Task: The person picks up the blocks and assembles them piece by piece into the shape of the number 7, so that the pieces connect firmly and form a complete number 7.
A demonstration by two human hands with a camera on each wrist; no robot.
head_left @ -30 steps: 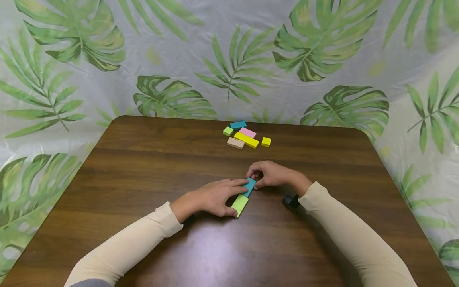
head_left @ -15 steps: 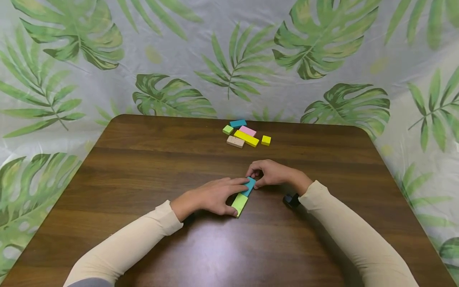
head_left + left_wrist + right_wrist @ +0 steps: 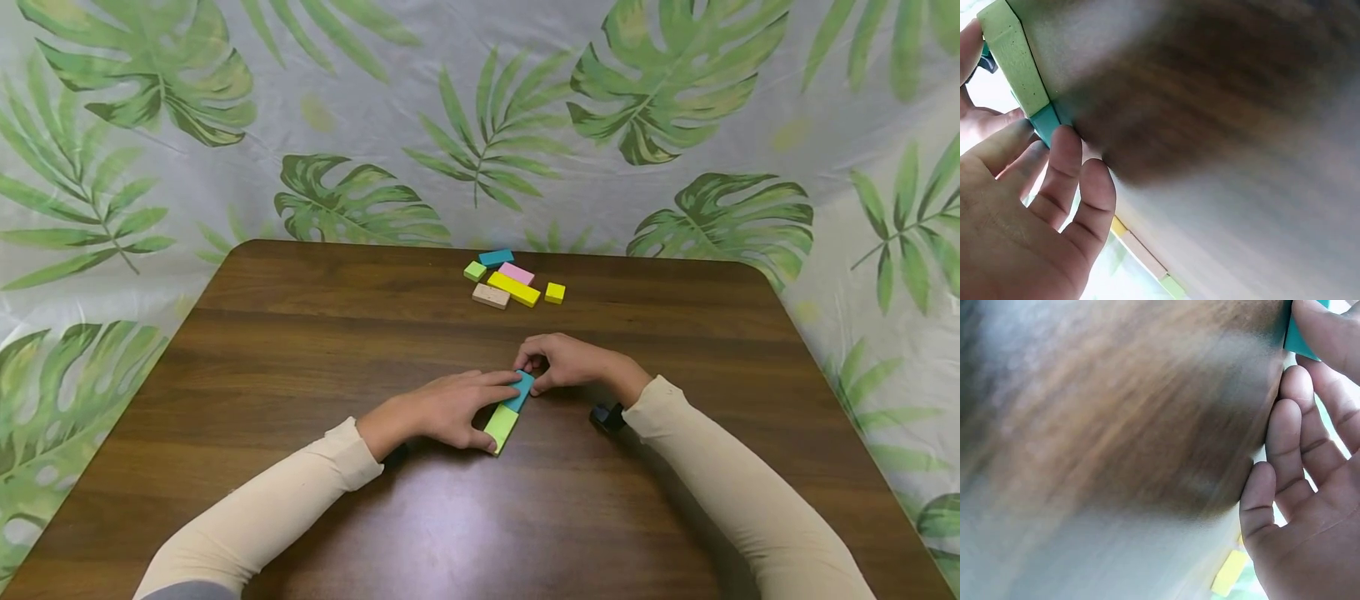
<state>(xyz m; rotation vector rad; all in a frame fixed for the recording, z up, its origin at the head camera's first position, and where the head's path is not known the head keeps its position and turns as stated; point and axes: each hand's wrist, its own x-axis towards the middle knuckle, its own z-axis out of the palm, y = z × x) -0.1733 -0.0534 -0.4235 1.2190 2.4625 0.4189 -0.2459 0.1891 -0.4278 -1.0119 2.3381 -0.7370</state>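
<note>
Two flat wooden blocks lie end to end in a slanted row on the table, a light green block (image 3: 502, 428) nearer and a blue block (image 3: 521, 397) beyond it. My left hand (image 3: 453, 410) spans the row from the left, its thumb at the green block's near end and its fingertips on the blue block. From the right, my right hand (image 3: 572, 362) pinches the blue block's far end between thumb and forefinger. In the left wrist view the green block (image 3: 1015, 53) shows its long side. Only a corner of the blue block (image 3: 1302, 340) appears in the right wrist view.
Beyond the hands lie a yellow bar (image 3: 513, 289), a small yellow block (image 3: 555, 292), a pink block (image 3: 517, 273), a tan block (image 3: 491, 296), another blue block (image 3: 496, 258) and a small green block (image 3: 475, 270). A leaf-print curtain (image 3: 525, 108) hangs behind the brown table (image 3: 300, 333).
</note>
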